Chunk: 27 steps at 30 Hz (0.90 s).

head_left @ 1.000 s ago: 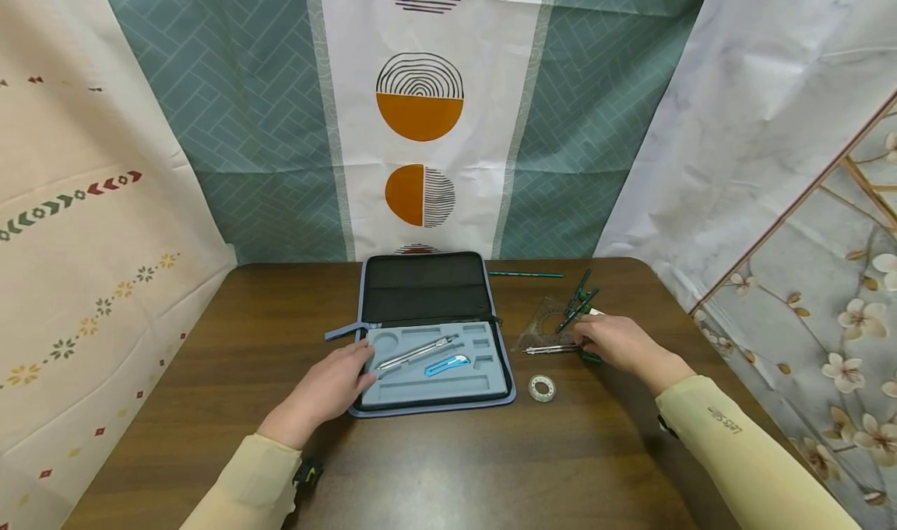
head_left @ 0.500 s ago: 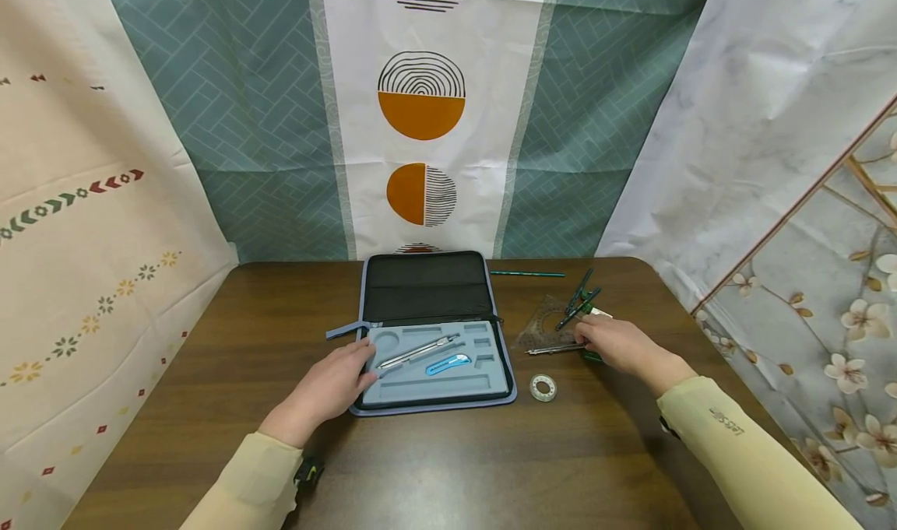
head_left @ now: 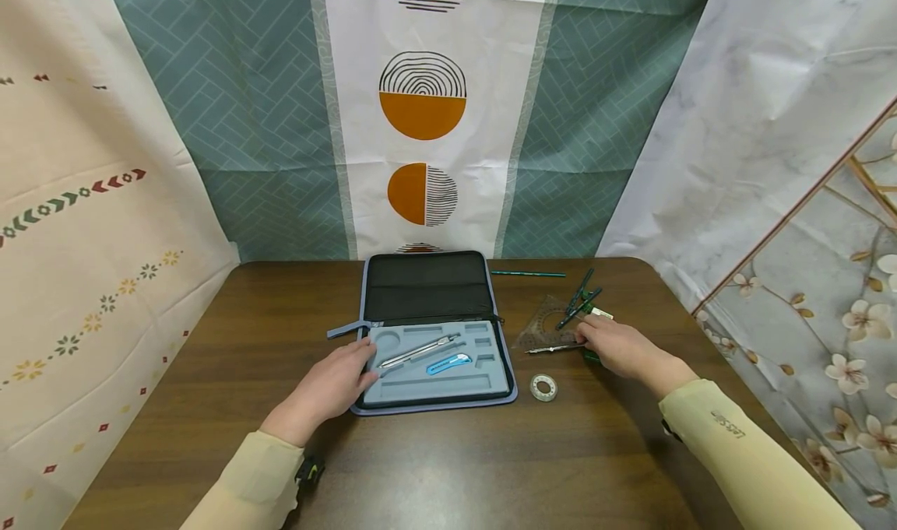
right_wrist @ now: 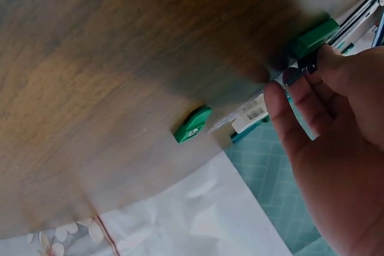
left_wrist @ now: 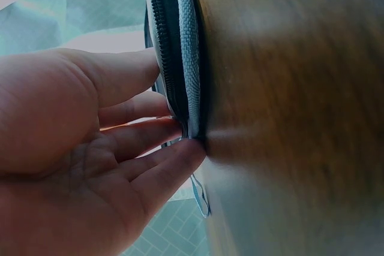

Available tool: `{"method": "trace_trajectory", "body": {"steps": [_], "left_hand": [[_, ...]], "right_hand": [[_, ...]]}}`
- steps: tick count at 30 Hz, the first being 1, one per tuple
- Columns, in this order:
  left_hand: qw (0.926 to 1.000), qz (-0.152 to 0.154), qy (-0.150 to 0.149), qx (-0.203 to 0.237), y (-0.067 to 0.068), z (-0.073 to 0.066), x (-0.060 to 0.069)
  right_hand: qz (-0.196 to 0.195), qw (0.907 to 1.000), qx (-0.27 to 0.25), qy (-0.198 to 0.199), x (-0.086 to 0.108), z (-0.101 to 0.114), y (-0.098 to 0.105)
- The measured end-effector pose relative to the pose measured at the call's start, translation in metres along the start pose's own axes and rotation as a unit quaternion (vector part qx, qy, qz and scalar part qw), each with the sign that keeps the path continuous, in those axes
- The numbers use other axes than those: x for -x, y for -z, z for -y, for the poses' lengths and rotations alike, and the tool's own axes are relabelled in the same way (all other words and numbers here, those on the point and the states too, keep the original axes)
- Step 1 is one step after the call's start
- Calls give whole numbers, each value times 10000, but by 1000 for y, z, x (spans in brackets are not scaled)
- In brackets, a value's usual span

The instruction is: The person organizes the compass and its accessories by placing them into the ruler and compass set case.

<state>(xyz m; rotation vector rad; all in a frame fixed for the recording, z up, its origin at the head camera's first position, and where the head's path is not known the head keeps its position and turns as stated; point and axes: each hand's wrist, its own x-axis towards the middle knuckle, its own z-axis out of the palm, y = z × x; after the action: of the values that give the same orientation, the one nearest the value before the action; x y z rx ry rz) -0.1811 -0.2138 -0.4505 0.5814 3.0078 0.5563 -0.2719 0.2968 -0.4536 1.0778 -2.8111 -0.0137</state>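
Note:
My left hand (head_left: pixel 335 380) rests at the left edge of a zippered case (head_left: pixel 515 394), its fingers touching the rim beside the zip (left_wrist: pixel 159 22). In the case's pale blue foam insert (head_left: pixel 399 392) lie a metal compass (head_left: pixel 418 351) and a blue utility knife (head_left: pixel 448 364). My right hand (head_left: pixel 620 345) pinches the dark end of another slim metal compass (head_left: pixel 550 349) between thumb and fingers. Its points reach left, low over the table. A green block (right_wrist: pixel 315 37) sits close by the fingertips. Part of the compass is hidden by the hand.
A clear set square (head_left: pixel 541 329) lies left of the right hand. Behind it are several dark green pencils (head_left: pixel 579 310) and a white piece (head_left: pixel 601 313). One pencil (head_left: pixel 529 274) lies at the back. A tape roll (head_left: pixel 543 387) stands in front; a green piece (right_wrist: pixel 193 124) lies nearby.
The compass in my right hand has turned a little, so its two legs show narrower, with its handle end slightly higher. My left hand has stayed on the case.

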Motion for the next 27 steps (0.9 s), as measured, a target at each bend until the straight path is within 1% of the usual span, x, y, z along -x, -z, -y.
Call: {"method": "trace_trajectory", "body": {"steps": [7,9,11,16,19,24,27], "left_hand": [[10000,18,47,-22,-3,2,-2],[10000,23,65,-14,-3,2,-2],[10000,13,56,-22,-3,3,-2],[10000,-16,18,-52,-2,2,-2],[10000,4,21,-52,0,0,-1],[10000,44,63,-18,0,0,0],[10000,44,74,-21,0,0,0]], "right_hand": [[-56,9997,-230,30,1,-1,-3],[-75,9994,-341,39,1,-3,-4],[-43,9987,-513,-35,2,-4,-4],[-21,9947,-983,-292,3,-6,-2],[-99,9929,-1144,-301,2,-6,1],[-32,9884,-1470,-377,0,-7,4],[-108,9878,-1524,-316,0,-8,6]]}}
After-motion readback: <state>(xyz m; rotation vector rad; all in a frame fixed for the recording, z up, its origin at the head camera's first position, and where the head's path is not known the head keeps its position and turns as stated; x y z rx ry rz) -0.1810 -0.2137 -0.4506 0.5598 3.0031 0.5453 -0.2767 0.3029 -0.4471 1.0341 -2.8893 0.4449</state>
